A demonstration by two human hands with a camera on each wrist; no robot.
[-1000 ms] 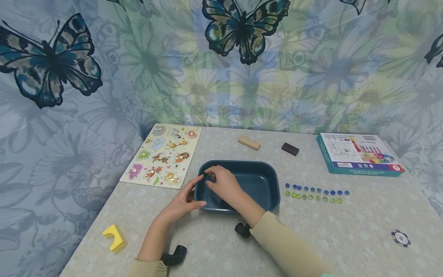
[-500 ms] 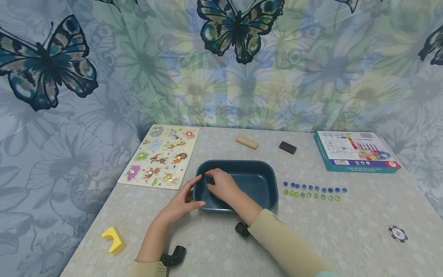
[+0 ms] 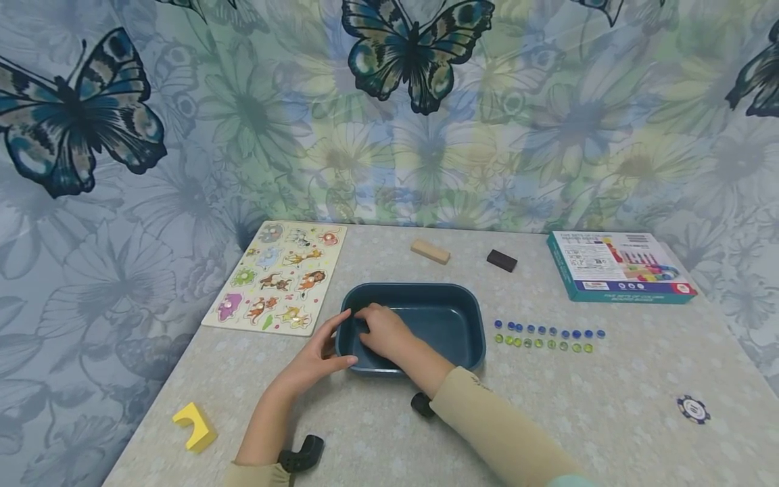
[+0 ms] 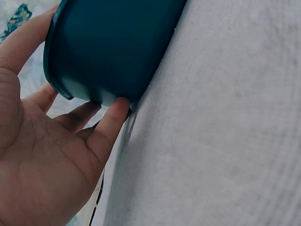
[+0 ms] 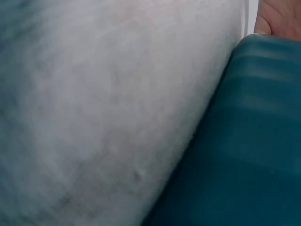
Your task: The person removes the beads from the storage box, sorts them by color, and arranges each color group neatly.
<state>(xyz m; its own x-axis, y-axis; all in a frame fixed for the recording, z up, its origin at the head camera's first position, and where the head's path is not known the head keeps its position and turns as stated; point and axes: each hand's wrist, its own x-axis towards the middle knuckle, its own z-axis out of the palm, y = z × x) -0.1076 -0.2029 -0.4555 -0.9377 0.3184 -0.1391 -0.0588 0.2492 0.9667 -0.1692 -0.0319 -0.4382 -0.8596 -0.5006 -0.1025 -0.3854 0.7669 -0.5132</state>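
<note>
A dark teal rectangular plastic tray [image 3: 441,331] stands on the table. My left hand [image 3: 309,365] holds its left end, with the thumb at the near side and the fingers spread along the end wall. In the left wrist view, the fingers of that hand [image 4: 51,136] touch the outside of the tray [image 4: 110,52]. My right hand [image 3: 389,335] reaches down inside the tray at its left end, fingers bent. Its fingertips and whatever lies beneath them are hidden. The right wrist view shows only the tray's outer wall [image 5: 230,155] and part of my left palm [image 5: 282,19].
Right of the tray lie a row of blue glass beads [image 3: 552,331] and a row of green ones [image 3: 552,344]. Around it are an animal puzzle board [image 3: 276,277], wooden block [image 3: 430,251], black block [image 3: 502,260], game box [image 3: 621,267], poker chip [image 3: 693,409] and yellow arch block [image 3: 196,427].
Small dark blue pieces seen by my right fingertips earlier are now out of sight as the hand shifts slightly over the tray's left end. My left hand keeps its hold.
</note>
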